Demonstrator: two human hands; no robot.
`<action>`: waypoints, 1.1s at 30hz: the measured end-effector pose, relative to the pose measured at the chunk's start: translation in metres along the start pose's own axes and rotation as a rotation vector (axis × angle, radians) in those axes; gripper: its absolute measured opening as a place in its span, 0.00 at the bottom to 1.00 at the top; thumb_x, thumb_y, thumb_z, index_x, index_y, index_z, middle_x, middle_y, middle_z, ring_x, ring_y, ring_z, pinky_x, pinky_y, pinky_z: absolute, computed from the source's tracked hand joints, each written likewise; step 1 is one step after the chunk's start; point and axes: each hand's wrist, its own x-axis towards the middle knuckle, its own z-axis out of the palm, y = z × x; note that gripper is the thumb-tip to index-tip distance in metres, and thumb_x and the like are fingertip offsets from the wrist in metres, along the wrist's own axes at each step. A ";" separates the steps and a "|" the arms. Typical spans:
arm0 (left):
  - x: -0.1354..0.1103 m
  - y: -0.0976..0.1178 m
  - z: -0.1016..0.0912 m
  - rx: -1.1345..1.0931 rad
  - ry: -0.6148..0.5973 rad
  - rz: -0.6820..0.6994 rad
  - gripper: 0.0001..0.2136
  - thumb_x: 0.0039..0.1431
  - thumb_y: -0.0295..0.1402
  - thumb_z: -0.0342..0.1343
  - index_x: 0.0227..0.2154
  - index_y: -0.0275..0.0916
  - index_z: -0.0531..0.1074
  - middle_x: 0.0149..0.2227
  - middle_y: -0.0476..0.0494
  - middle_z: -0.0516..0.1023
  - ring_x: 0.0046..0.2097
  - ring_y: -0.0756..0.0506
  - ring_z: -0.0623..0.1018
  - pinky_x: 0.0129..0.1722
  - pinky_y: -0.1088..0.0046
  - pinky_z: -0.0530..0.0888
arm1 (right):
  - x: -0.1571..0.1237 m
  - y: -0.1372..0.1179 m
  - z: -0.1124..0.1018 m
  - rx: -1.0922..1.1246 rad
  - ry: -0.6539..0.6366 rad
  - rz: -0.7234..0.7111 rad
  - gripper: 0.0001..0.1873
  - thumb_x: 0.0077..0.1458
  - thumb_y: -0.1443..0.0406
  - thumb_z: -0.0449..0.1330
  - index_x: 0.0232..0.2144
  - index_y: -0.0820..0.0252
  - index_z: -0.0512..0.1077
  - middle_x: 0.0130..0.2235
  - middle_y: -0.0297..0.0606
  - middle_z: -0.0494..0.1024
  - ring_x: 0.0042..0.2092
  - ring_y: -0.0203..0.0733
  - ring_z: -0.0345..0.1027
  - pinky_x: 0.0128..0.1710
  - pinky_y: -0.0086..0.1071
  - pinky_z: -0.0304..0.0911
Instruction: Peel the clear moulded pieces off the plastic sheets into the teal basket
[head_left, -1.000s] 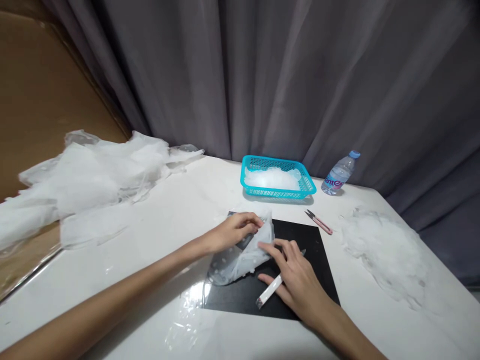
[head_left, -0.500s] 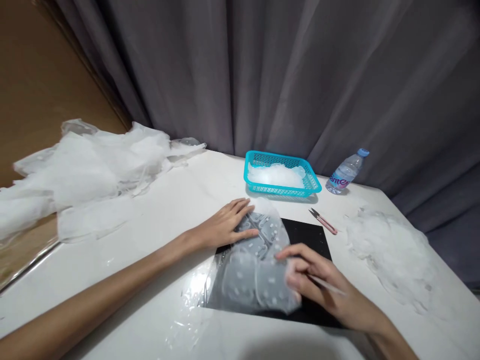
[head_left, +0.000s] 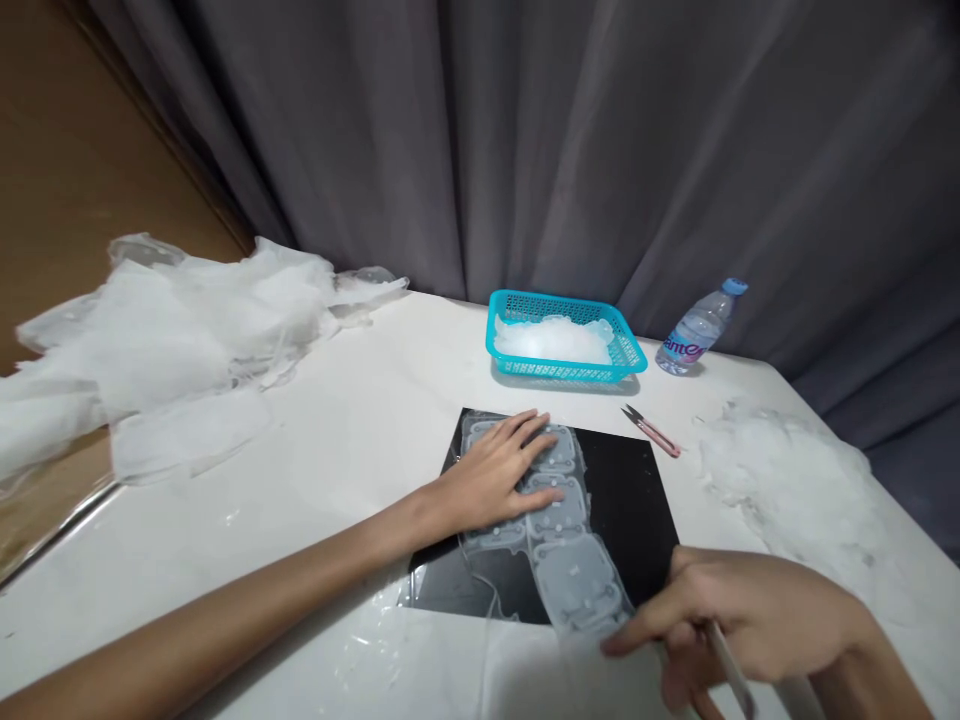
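Note:
A translucent sheet of moulded, rounded-square sections [head_left: 577,575] lies on a black mat [head_left: 630,500]. My left hand [head_left: 499,475] rests flat on its upper part, fingers spread, covering some of the sections. One column of sections runs on toward the near edge of the mat. At that lower end is my right hand [head_left: 720,620], its index finger against the sheet and the other fingers curled. A slim, pale metallic tool [head_left: 729,668] is held within those curled fingers; its kind is unclear. Whether the thumb also pinches the sheet is hidden.
Beyond the mat stands a turquoise basket [head_left: 566,372] with white translucent pieces. Pink-handled thread snips [head_left: 652,432] lie to its right, near a water bottle [head_left: 699,330]. Heaps of filmy white sheets sit at left [head_left: 172,330] and right [head_left: 795,490]. A grey curtain [head_left: 525,150] hangs behind.
The sheet, lifted and folded over before, now lies flatter with its sections showing. My right hand has moved down and right, toward me. My left hand has shifted slightly right and is still flat.

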 end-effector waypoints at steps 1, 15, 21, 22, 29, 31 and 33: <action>0.000 0.001 0.000 -0.003 0.006 0.005 0.33 0.68 0.54 0.55 0.66 0.35 0.64 0.73 0.30 0.58 0.75 0.32 0.56 0.72 0.46 0.58 | -0.001 0.000 -0.002 0.036 0.066 0.015 0.26 0.70 0.51 0.56 0.57 0.62 0.79 0.26 0.40 0.83 0.31 0.41 0.79 0.37 0.31 0.69; 0.009 -0.003 0.001 -0.189 0.065 0.019 0.34 0.65 0.54 0.60 0.67 0.42 0.63 0.71 0.33 0.63 0.70 0.33 0.67 0.68 0.50 0.66 | 0.049 0.029 -0.008 0.103 0.907 -0.160 0.29 0.73 0.46 0.47 0.36 0.58 0.78 0.27 0.35 0.76 0.34 0.42 0.74 0.43 0.37 0.66; 0.003 -0.005 0.003 -0.124 0.122 0.114 0.20 0.70 0.47 0.57 0.57 0.40 0.72 0.62 0.36 0.75 0.63 0.35 0.75 0.64 0.53 0.71 | 0.067 0.028 -0.034 -0.105 0.818 -0.215 0.06 0.63 0.61 0.67 0.36 0.58 0.80 0.39 0.36 0.81 0.42 0.41 0.75 0.44 0.33 0.66; 0.003 -0.005 0.004 -0.123 0.116 0.119 0.19 0.70 0.47 0.57 0.55 0.41 0.73 0.61 0.37 0.76 0.62 0.36 0.76 0.63 0.53 0.72 | 0.068 0.030 -0.036 -0.110 0.811 -0.205 0.06 0.62 0.62 0.67 0.36 0.58 0.80 0.39 0.36 0.81 0.41 0.40 0.75 0.43 0.32 0.66; 0.003 -0.004 0.006 -0.170 0.105 0.035 0.22 0.67 0.48 0.61 0.56 0.41 0.72 0.67 0.35 0.69 0.65 0.35 0.73 0.65 0.53 0.71 | 0.065 0.042 -0.047 0.012 0.718 -0.106 0.05 0.63 0.64 0.65 0.38 0.59 0.78 0.35 0.35 0.80 0.36 0.39 0.77 0.36 0.31 0.69; 0.003 -0.004 0.006 -0.179 0.092 0.024 0.23 0.66 0.48 0.61 0.58 0.41 0.71 0.69 0.35 0.67 0.67 0.35 0.72 0.66 0.53 0.70 | 0.064 0.042 -0.047 -0.049 0.682 -0.117 0.04 0.63 0.65 0.64 0.38 0.58 0.79 0.38 0.36 0.81 0.40 0.40 0.77 0.40 0.31 0.69; 0.003 -0.005 0.006 -0.175 0.084 0.032 0.23 0.66 0.48 0.61 0.58 0.40 0.72 0.70 0.35 0.66 0.67 0.35 0.72 0.67 0.53 0.70 | 0.064 0.042 -0.046 -0.083 0.663 -0.139 0.04 0.64 0.65 0.64 0.38 0.58 0.79 0.40 0.37 0.81 0.41 0.39 0.76 0.43 0.32 0.70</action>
